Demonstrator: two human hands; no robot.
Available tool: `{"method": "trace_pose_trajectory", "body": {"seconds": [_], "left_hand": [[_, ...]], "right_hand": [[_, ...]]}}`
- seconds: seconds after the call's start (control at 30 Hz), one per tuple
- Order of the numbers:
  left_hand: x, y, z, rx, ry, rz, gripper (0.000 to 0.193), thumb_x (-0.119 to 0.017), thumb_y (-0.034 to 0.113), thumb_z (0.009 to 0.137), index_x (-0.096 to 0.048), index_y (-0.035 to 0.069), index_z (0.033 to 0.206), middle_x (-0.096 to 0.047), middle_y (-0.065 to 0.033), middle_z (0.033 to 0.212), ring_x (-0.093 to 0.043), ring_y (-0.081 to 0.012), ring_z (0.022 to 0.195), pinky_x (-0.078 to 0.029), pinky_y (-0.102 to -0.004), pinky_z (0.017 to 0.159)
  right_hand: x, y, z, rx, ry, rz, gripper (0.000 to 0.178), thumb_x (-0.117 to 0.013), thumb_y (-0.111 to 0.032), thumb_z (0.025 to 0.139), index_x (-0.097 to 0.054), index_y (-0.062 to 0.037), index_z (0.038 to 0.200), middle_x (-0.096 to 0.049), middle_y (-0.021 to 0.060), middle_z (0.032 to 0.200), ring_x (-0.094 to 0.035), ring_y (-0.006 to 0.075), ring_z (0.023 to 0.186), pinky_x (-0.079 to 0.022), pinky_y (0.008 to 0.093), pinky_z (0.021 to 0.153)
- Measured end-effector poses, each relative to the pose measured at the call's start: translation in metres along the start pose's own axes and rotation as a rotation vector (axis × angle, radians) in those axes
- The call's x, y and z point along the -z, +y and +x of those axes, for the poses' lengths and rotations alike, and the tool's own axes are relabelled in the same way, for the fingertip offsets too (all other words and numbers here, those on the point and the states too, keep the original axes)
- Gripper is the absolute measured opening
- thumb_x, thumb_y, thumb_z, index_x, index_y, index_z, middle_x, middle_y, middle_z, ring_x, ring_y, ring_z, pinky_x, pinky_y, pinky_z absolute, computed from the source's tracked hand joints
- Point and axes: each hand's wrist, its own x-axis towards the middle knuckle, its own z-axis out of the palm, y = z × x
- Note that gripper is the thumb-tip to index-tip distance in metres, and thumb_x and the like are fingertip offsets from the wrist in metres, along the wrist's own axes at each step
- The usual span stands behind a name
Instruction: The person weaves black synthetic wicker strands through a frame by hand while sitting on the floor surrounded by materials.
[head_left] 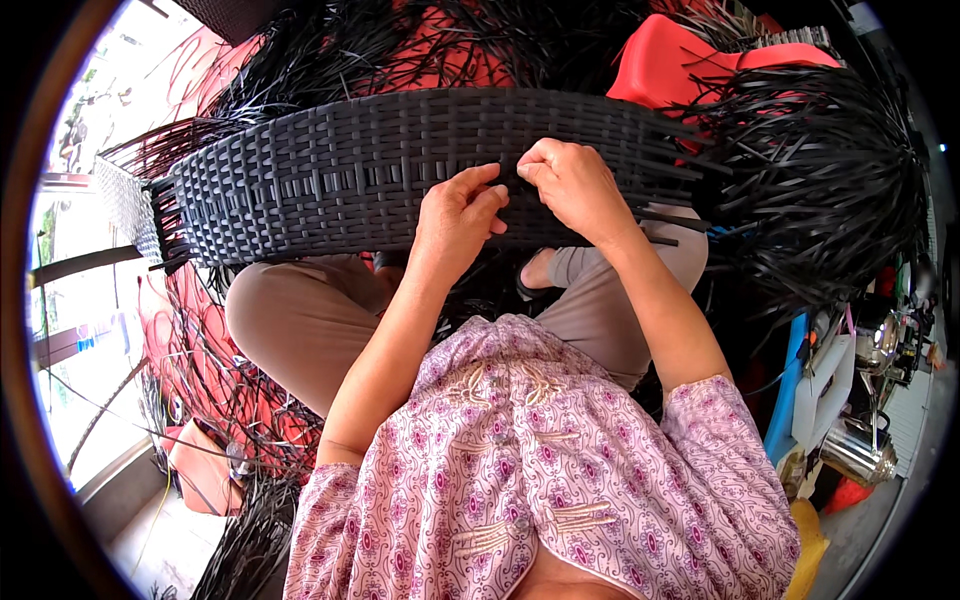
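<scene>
A long woven panel (330,175) of dark flat strips lies crosswise over my bent knees, with loose strip ends sticking out at both sides. Above its right half, my left hand (462,212) has thumb and index finger brought close together and the other fingers curled. My right hand (575,185) is just to its right, closed in a pinch with the fingertips turned toward the left hand. Whatever is in either pinch cannot be made out against the dark weave. A small gap separates the two hands.
A big bundle of loose black strips (825,185) hangs at the right, beside a red plastic stool (665,65). More strips (330,50) cover the red floor covering beyond the panel. A shiny metal container (858,450) stands at lower right, and a pinkish box (203,468) at lower left.
</scene>
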Motion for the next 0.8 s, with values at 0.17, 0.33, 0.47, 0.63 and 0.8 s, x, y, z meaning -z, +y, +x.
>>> {"method": "trace_pose_trajectory", "body": {"seconds": [0.17, 0.33, 0.47, 0.63, 0.8], "left_hand": [[-0.002, 0.002, -0.002, -0.062, 0.065, 0.082, 0.034, -0.063, 0.013, 0.095, -0.064, -0.004, 0.124, -0.072, -0.0063, 0.089, -0.065, -0.0085, 0.068, -0.052, -0.0217, 0.06], [-0.007, 0.002, 0.004, -0.128, 0.187, 0.225, 0.021, -0.066, 0.014, 0.092, -0.069, -0.004, 0.103, -0.071, -0.0079, 0.081, -0.065, -0.0109, 0.064, -0.053, -0.0243, 0.059], [-0.01, 0.005, 0.016, -0.142, 0.209, 0.44, 0.019, -0.066, 0.019, 0.088, -0.068, 0.0, 0.091, -0.071, -0.0139, 0.079, -0.068, -0.0272, 0.07, -0.052, -0.0376, 0.067], [-0.006, -0.009, 0.016, -0.187, 0.283, 0.438, 0.02, -0.064, 0.021, 0.089, -0.066, 0.002, 0.086, -0.069, -0.0155, 0.071, -0.069, -0.0344, 0.075, -0.052, -0.0428, 0.069], [-0.009, 0.009, 0.011, -0.151, 0.206, 0.321, 0.022, -0.064, 0.02, 0.09, -0.064, -0.001, 0.083, -0.065, -0.0122, 0.063, -0.068, -0.024, 0.059, -0.051, -0.0361, 0.06]], "right_hand": [[-0.009, 0.001, -0.003, 0.089, 0.099, -0.139, 0.02, -0.066, -0.023, 0.091, -0.07, -0.0034, 0.09, -0.07, 0.0135, 0.073, -0.069, 0.0308, 0.07, -0.053, 0.0411, 0.066], [-0.014, -0.011, -0.004, 0.081, 0.088, -0.227, 0.019, -0.065, -0.024, 0.092, -0.07, -0.0057, 0.091, -0.071, 0.0148, 0.079, -0.07, 0.0359, 0.077, -0.054, 0.0449, 0.071], [-0.012, -0.008, -0.004, 0.076, 0.106, -0.228, 0.021, -0.066, -0.026, 0.092, -0.07, -0.0061, 0.094, -0.071, 0.0154, 0.08, -0.069, 0.0366, 0.078, -0.054, 0.0455, 0.072], [0.003, -0.026, -0.016, -0.042, 0.003, 0.078, 0.042, -0.074, -0.023, 0.084, -0.063, -0.0002, 0.118, -0.071, 0.0171, 0.084, -0.07, 0.0345, 0.083, -0.054, 0.0434, 0.078], [0.009, -0.027, -0.028, 0.248, 0.159, -0.038, 0.044, -0.077, -0.006, 0.073, -0.063, -0.0053, 0.116, -0.065, 0.0053, 0.082, -0.064, 0.0275, 0.081, -0.05, 0.0396, 0.078]]}}
